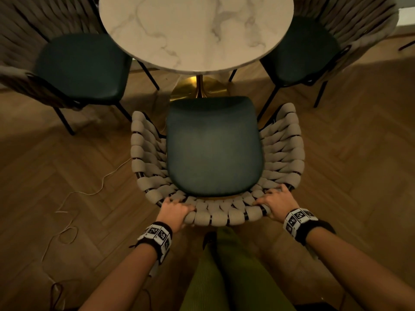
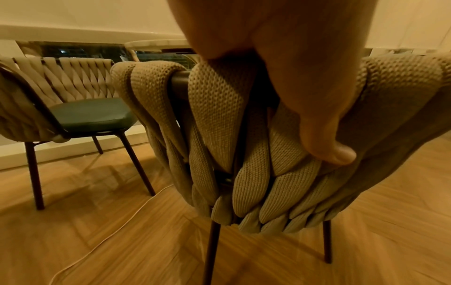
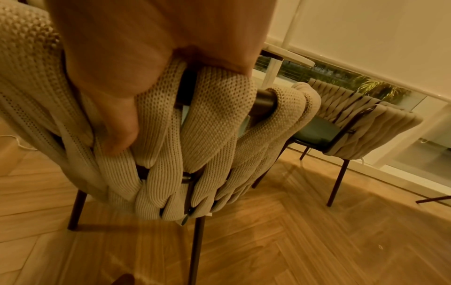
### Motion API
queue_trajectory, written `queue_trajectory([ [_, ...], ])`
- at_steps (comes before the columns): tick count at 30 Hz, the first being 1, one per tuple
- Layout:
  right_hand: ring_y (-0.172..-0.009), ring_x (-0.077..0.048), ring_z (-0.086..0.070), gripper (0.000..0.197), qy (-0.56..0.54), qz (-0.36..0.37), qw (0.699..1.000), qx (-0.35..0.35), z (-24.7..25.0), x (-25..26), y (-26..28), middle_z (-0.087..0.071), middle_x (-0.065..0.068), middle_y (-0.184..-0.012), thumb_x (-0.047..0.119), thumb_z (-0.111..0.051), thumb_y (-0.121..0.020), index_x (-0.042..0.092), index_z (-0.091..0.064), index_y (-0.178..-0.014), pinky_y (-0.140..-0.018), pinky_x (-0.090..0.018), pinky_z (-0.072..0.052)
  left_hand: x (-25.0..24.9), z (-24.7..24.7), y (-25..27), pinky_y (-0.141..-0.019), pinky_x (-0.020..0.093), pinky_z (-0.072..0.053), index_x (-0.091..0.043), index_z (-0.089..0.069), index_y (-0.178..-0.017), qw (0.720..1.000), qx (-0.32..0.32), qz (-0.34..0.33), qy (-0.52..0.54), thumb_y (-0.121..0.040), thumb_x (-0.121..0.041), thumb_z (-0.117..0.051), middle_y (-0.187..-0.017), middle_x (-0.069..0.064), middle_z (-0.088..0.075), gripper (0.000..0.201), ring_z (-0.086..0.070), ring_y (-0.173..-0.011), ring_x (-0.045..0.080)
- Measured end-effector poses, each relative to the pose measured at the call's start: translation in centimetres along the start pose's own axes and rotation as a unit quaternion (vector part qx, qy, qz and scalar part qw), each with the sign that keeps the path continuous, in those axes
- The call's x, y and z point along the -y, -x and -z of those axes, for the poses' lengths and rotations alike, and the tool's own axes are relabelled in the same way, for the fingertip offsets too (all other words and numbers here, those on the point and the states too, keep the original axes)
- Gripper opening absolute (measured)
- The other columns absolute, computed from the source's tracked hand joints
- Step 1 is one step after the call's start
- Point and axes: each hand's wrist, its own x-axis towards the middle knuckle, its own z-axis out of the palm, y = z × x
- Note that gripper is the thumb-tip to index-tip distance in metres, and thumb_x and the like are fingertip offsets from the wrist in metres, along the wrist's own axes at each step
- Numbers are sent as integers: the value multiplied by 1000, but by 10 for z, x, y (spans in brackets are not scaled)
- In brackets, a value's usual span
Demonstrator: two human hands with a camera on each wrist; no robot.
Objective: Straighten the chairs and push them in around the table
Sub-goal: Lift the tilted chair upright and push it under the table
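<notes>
Two hands (image 1: pixel 177 209) (image 1: pixel 277 199) on one of three chairs (image 1: pixel 214 147)

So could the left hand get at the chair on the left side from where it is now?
Probably not without letting go: the left hand grips the near chair's backrest, and the left chair stands apart, though bare floor lies between.

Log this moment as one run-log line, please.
step: pushing in | left hand: grips woven beige backrest of near teal-seated chair | right hand: grips same backrest | round white marble table: seat not yet under it
</notes>
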Motion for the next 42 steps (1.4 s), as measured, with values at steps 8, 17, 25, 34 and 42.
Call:
queue_trajectory([
  [8, -108, -17, -56, 34, -6, 3, 1000, -25, 22, -18, -41, -66, 10, -106, 47, -56, -85, 47, -51, -119, -87, -44, -28, 31, 23, -34, -92, 41, -34, -40, -52, -119, 1000, -11, 21, 4, -81, -60, -58, -119, -8, -65, 43, -55, -116, 21],
  [17, -106, -17, -57, 32, -1, 9, 1000, -29, 53, -46, -82, -67, 12, -104, 45, -59, -85, 48, -54, -116, -91, -45, -32, 50, 48, -71, -94, 41, -35, -40, -53, -119, 999, -13, 47, -4, -78, -63, -60, -116, -7, -66, 48, -56, -114, 19],
  [25, -103, -15, -58, 32, 3, 8, 999, -34, 58, -56, -95, -67, 16, -101, 46, -62, -82, 49, -55, -113, -91, -45, -31, 57, 49, -84, -91, 43, -31, -41, -55, -114, 998, -32, 48, -1, -77, -65, -58, -110, -10, -67, 44, -56, -113, 17],
  [34, -99, -16, -57, 27, -20, -5, 999, -30, 78, -56, -108, -66, 13, -94, 44, -64, -82, 49, -58, -108, -94, -46, -30, 56, 66, -89, -98, 50, -28, -45, -55, -112, 995, -24, 99, -18, -76, -62, -62, -108, -8, -67, 40, -54, -112, 19],
  [42, -107, -21, -57, 53, -73, 10, 997, 28, 100, -25, -96, -65, 7, -110, 37, -71, -75, 42, -49, -122, -101, -48, -32, 54, 74, -81, -103, 50, -26, -39, -53, -123, 992, -3, 112, 61, -76, -55, -69, -122, -3, -61, 53, -46, -122, 22],
])
